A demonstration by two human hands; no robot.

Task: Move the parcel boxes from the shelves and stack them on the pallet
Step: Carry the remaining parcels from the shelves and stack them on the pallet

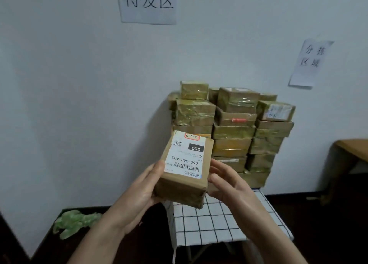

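I hold a brown parcel box [185, 176] with a white shipping label reading 060 in front of me, above the near-left part of a checked cloth surface [215, 222]. My left hand [143, 186] grips its left side and underside. My right hand [225, 182] is at its right side with fingers bent toward the box; whether they touch it is unclear. Behind the box rises a stack of several taped brown parcel boxes [233, 128], piled in three columns against the white wall.
A paper sign [148, 2] hangs on the wall above, another sign [310, 62] to the right. A wooden table corner [352, 148] juts in at right. Green plastic wrap [75, 222] lies on the dark floor at lower left.
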